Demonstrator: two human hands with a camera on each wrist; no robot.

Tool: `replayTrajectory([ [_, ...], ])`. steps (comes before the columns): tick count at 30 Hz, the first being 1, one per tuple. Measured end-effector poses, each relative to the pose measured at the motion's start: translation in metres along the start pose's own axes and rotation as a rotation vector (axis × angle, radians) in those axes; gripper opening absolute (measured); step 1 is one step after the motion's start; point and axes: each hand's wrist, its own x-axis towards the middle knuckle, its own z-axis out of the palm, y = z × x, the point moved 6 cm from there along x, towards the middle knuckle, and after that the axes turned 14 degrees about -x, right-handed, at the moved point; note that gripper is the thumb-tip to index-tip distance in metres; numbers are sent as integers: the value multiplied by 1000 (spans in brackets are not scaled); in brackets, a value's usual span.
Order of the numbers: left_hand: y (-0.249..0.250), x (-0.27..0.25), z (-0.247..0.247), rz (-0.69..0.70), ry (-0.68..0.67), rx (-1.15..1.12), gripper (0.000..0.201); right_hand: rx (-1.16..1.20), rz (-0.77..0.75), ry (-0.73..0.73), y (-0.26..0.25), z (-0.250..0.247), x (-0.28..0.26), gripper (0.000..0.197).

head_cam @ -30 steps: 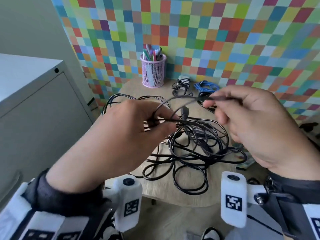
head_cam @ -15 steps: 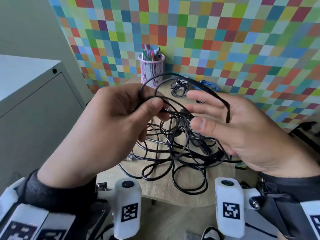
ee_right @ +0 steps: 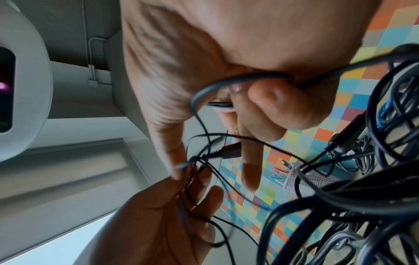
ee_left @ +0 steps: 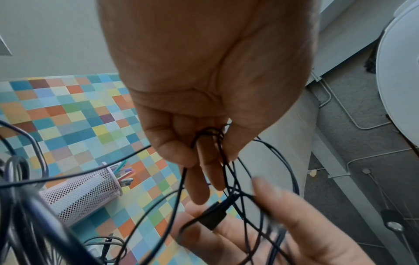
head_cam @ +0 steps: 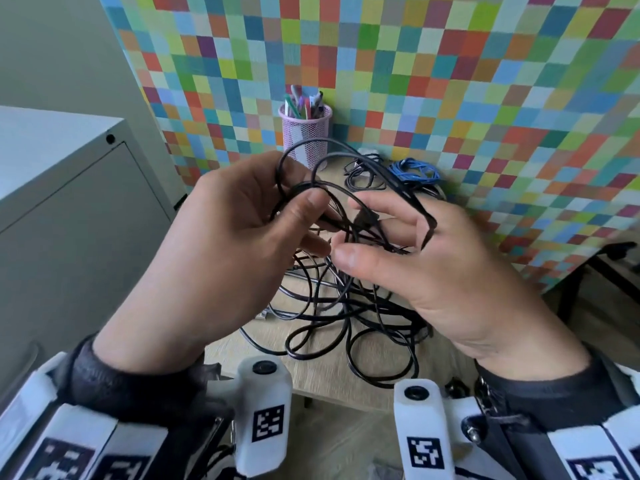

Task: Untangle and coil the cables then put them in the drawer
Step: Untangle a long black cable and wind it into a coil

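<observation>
A tangle of black cables lies on the small wooden table. My left hand is raised above it, thumb and fingers pinching several loops of one thin black cable. My right hand faces it close by, thumb and forefinger stretched out. The cable's black plug rests against those fingers. In the right wrist view a curled finger hooks a strand of the cable against the palm. A loop runs over the back of my right fingers.
A blue coiled cable and a small dark coil lie at the table's back by the checkered wall. A pink mesh pen cup stands behind my hands. A grey metal cabinet is at the left.
Both hands rose off the tangle. My right hand let go its pinch on the cable end and spread its fingers, and a new loop went into my left hand's grip.
</observation>
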Motion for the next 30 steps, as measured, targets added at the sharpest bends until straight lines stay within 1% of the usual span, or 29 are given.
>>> replayTrajectory([
  [1, 0, 0, 0, 2, 3, 2, 12, -10, 3, 10, 0, 1, 0, 32],
  [3, 2, 0, -3, 15, 27, 35, 12, -8, 9, 32, 3, -1, 0, 39],
  [6, 4, 1, -8, 43, 87, 109, 8, 113, 10, 5, 1, -2, -1, 44],
  [10, 2, 1, -7, 17, 101, 39, 6, 171, 29, 14, 1, -5, -1, 53],
  [12, 1, 1, -5, 4, 97, 2, 4, 211, 8, 16, 1, -6, 0, 50],
  [15, 2, 0, -3, -10, 90, -7, 8, 260, 15, 41, 2, -9, 0, 46],
  [17, 1, 0, -4, -21, 99, 35, 10, 238, 17, 29, 1, -8, -1, 48],
  [19, 2, 0, -5, -29, 118, 90, 6, 239, 23, 7, -1, -7, -1, 52],
  [23, 6, 0, -11, -23, 165, 196, 17, 265, 79, -10, 0, -6, -2, 58],
  [25, 7, 0, -12, -20, 176, 197, 17, 258, 109, -3, 2, -7, -2, 54],
  [27, 6, 0, -12, -17, 178, 197, 16, 271, 118, -8, 4, -5, -2, 42],
  [28, 5, 0, -11, -15, 175, 197, 16, 281, 118, -11, 4, -4, -2, 39],
  [29, 5, 0, -11, -14, 172, 197, 16, 297, 116, -11, 4, -4, -2, 42],
  [30, 6, 0, -11, -12, 169, 200, 17, 310, 112, -11, 5, -4, -1, 48],
])
